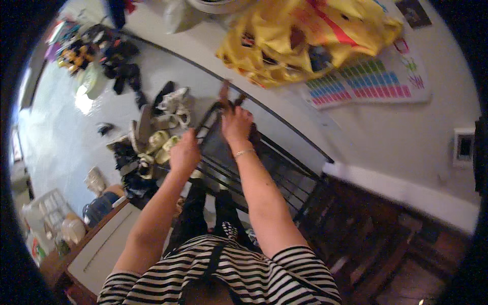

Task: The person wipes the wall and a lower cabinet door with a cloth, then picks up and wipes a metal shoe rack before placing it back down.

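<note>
A black metal rack (282, 164) with thin bars stands in front of me, near the wall. My left hand (185, 152) is closed around the rack's dark frame at its left end. Higher and to the right, my right hand (237, 124) is at the rack's upper end, against brown straps or shoes (225, 91); whether it grips them or the frame is unclear. Pale yellow clogs (157, 141) lie just left of my left hand, with white strappy shoes (175, 103) above them.
Dark boots (129, 160) and more footwear lie on the glossy floor at left. A yellow bag (305, 42) hangs on the wall above a colored chart (366, 84). A wooden-edged cabinet (103, 244) stands lower left, and dark wood flooring (354, 228) lies lower right.
</note>
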`<state>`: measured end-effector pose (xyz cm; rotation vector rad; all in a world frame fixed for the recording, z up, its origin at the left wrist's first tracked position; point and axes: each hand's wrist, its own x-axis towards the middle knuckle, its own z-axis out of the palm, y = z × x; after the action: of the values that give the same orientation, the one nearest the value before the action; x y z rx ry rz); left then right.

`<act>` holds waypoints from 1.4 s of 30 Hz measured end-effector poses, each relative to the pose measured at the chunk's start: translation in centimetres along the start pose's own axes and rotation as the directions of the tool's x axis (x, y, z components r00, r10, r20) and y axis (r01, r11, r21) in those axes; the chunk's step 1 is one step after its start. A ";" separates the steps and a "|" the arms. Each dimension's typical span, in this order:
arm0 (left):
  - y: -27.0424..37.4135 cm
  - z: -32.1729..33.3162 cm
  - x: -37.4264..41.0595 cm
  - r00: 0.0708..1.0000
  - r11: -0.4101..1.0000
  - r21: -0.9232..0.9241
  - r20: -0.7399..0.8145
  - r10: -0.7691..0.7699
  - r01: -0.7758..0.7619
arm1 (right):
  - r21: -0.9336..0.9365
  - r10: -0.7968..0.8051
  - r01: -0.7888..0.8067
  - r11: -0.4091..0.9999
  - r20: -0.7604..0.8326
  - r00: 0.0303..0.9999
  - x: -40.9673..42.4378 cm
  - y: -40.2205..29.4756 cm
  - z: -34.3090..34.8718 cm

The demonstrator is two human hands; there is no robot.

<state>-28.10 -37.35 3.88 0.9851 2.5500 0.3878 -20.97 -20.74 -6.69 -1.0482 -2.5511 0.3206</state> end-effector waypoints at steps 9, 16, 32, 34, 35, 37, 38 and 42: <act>-0.7 0.9 -0.3 0.994 0.998 0.047 -0.102 0.046 -0.041 | -0.257 0.062 -0.035 0.966 0.097 0.993 -9.2 10.7 -10.7; -1.0 0.8 -0.3 0.995 0.994 0.106 -0.102 0.012 -0.001 | -0.502 0.447 -0.371 0.782 0.037 0.894 -20.0 22.5 -18.8; -1.7 2.0 0.0 0.992 0.995 0.096 -0.124 0.025 -0.013 | -0.535 0.782 -0.644 0.547 0.050 0.622 -20.2 23.2 -32.4; -2.7 2.8 0.2 0.976 0.989 0.132 -0.199 0.092 -0.067 | -0.528 0.789 -0.658 0.537 0.037 0.614 -21.5 23.5 -31.3; -3.1 3.0 0.4 0.979 0.991 0.120 -0.187 0.075 -0.053 | -0.509 0.776 -0.671 0.540 -0.009 0.631 -23.1 22.9 -31.0; -3.4 2.7 0.6 0.993 0.999 0.054 -0.119 0.011 -0.004 | -0.448 0.699 -0.662 0.600 -0.108 0.707 -26.2 20.4 -30.5; -3.3 2.5 0.6 0.996 1.000 0.016 -0.086 -0.015 0.017 | -0.425 0.724 -0.707 0.566 -0.154 0.672 -27.7 18.7 -30.1; -2.9 2.4 0.2 0.984 0.997 0.060 -0.172 0.054 -0.044 | -0.233 0.890 -0.894 0.384 -0.165 0.425 -35.9 14.8 -27.4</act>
<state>-28.86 -39.04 0.55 1.0797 2.7092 0.4360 23.30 -34.02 4.40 -2.5086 -1.7371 0.1818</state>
